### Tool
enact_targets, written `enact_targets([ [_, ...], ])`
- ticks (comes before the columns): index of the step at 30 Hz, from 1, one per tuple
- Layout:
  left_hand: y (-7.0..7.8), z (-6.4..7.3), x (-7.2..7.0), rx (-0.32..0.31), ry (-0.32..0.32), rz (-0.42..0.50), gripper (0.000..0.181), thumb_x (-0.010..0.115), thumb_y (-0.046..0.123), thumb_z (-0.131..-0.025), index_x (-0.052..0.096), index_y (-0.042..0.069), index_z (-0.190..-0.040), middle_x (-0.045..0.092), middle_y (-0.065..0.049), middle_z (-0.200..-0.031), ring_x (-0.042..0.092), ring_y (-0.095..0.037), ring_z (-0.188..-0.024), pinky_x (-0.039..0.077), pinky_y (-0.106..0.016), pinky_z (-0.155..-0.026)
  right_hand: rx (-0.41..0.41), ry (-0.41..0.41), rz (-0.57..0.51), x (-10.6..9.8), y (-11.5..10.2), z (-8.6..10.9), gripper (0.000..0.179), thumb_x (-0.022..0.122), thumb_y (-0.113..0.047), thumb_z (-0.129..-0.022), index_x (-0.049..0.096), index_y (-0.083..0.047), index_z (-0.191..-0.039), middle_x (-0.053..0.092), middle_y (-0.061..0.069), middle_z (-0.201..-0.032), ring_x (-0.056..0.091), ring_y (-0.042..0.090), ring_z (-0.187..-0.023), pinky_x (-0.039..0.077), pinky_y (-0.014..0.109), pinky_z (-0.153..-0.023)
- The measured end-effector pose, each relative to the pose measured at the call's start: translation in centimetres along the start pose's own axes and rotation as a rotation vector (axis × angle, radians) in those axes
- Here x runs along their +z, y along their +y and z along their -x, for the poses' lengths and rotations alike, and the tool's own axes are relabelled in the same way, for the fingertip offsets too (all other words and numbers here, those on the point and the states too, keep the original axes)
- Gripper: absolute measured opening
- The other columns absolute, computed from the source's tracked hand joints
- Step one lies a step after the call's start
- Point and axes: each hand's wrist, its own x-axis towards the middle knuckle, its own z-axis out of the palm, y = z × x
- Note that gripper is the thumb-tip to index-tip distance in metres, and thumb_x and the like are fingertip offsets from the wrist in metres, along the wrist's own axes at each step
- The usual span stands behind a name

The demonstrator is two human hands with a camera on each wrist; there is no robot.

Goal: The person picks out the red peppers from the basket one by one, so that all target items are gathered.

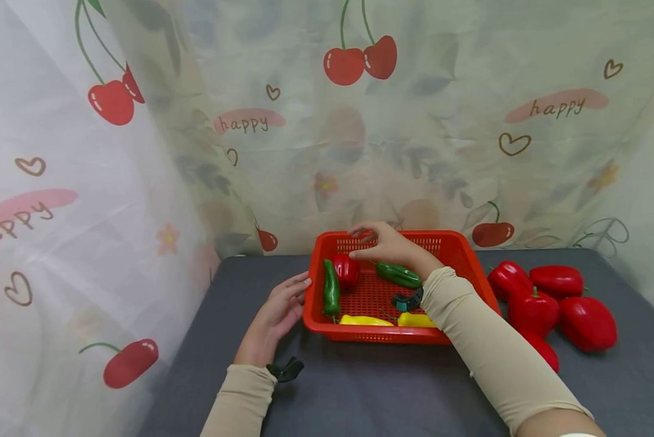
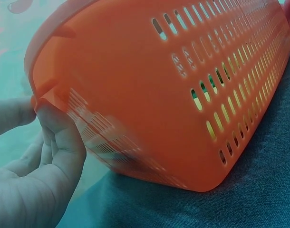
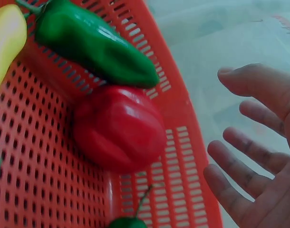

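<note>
A red plastic basket (image 1: pixel 387 335) holds a red bell pepper (image 1: pixel 346 272), two green peppers and two yellow peppers. One green pepper (image 1: pixel 331 288) leans along the left wall; another green pepper (image 1: pixel 398 275) lies under my right forearm. Along the front wall are a yellow pepper (image 1: pixel 366 320) and a second yellow pepper (image 1: pixel 416 320), partly behind the sleeve. At the basket's left rim, my left hand (image 2: pixel 45 156) pinches the edge between thumb and finger. My right hand (image 1: pixel 384 244) hovers over the back of the basket, holding nothing, fingers spread apart from the red bell pepper (image 3: pixel 120 129).
Several red bell peppers (image 1: pixel 534 311) lie in a pile on the dark grey tabletop (image 1: pixel 392 388), just right of the basket. Behind the table hangs a printed curtain (image 1: pixel 414 152), close to the basket's back rim. Another curtain (image 1: pixel 87 255) borders the left side.
</note>
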Motion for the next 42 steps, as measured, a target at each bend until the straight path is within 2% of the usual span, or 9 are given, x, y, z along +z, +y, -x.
enact_targets([
  [7,0.0,0.1,-0.1,-0.004,0.005,-0.005,0.045,0.060,0.012,-0.108,0.054,0.003,-0.152,0.066,-0.009,-0.142,0.069,-0.018,-0.111,0.062,-0.031,-0.093,-0.006,-0.033,-0.008,1.5,0.1,-1.3,0.055,0.080,-0.019,-0.096,0.059,-0.001,-0.144,0.058,0.024,-0.147,0.059,0.041,-0.134,0.050,0.057,-0.113],
  [11,0.2,0.2,-0.1,-0.008,-0.010,-0.009,0.046,0.060,0.012,-0.108,0.053,0.004,-0.153,0.066,-0.008,-0.141,0.069,-0.018,-0.111,0.062,-0.032,-0.094,0.007,-0.035,-0.022,1.6,0.4,-1.2,0.056,0.080,-0.020,-0.096,0.059,-0.001,-0.144,0.059,0.023,-0.146,0.060,0.042,-0.134,0.050,0.057,-0.114],
  [16,0.3,0.2,0.0,-0.006,-0.011,0.001,0.045,0.059,0.010,-0.108,0.052,0.002,-0.152,0.070,-0.006,-0.132,0.070,-0.017,-0.107,0.062,-0.032,-0.093,0.063,-0.016,-0.013,1.0,0.9,-0.7,0.057,0.081,-0.023,-0.096,0.059,-0.005,-0.145,0.059,0.018,-0.148,0.059,0.040,-0.134,0.050,0.057,-0.113],
  [21,0.4,0.2,-0.1,-0.011,-0.022,0.005,0.047,0.058,0.010,-0.109,0.050,0.002,-0.154,0.071,-0.004,-0.131,0.071,-0.017,-0.106,0.062,-0.033,-0.093,0.097,-0.005,0.003,0.7,1.1,-0.4,0.059,0.082,-0.022,-0.094,0.059,-0.006,-0.146,0.059,0.017,-0.148,0.058,0.039,-0.136,0.050,0.056,-0.114],
  [34,0.4,0.3,-0.2,-0.020,-0.039,0.003,0.048,0.059,0.011,-0.109,0.049,0.003,-0.155,0.072,-0.002,-0.128,0.071,-0.016,-0.102,0.063,-0.032,-0.093,0.093,-0.073,0.030,1.4,2.0,-0.6,0.063,0.083,-0.022,-0.092,0.058,-0.004,-0.147,0.059,0.019,-0.148,0.061,0.038,-0.130,0.052,0.054,-0.111],
  [42,0.9,0.5,0.2,-0.027,-0.007,-0.025,0.047,0.060,0.009,-0.108,0.051,0.002,-0.154,0.072,-0.002,-0.126,0.072,-0.015,-0.100,0.063,-0.032,-0.089,0.102,-0.093,0.018,1.9,2.1,-0.6,0.065,0.084,-0.022,-0.091,0.057,-0.005,-0.148,0.060,0.018,-0.148,0.060,0.040,-0.134,0.053,0.054,-0.112],
])
